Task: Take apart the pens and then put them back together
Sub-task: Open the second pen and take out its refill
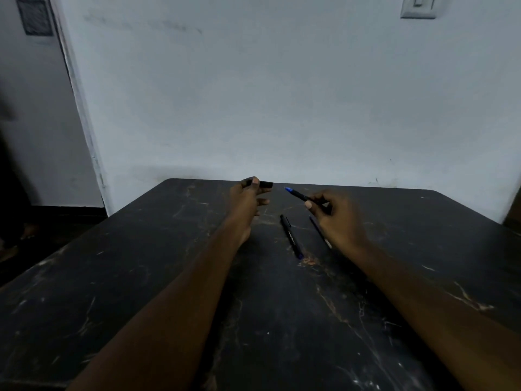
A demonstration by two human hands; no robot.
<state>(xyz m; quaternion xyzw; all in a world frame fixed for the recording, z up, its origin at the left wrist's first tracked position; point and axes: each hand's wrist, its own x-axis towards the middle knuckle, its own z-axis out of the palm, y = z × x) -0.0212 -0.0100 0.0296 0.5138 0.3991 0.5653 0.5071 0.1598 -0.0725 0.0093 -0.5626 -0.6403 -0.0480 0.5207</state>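
While the left hand (246, 200) pinches one black cap (265, 184) over the table's far edge, the right hand (337, 214) grasps one open pen (297, 195), blue tip facing the cap, not touching it. Two more on the scratched dark table (141, 277): a black pen (291, 237) in full view, and a half-hidden pen (318, 230) under the right hand. White wall (282, 94) and a light switch (419, 7) behind.

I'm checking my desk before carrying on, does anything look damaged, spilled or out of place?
Only the table looks damaged: pale scratches all over and a brown chipped patch by the lying pen. Nothing is spilled. The left hand holds a cap, the right hand an uncapped pen.
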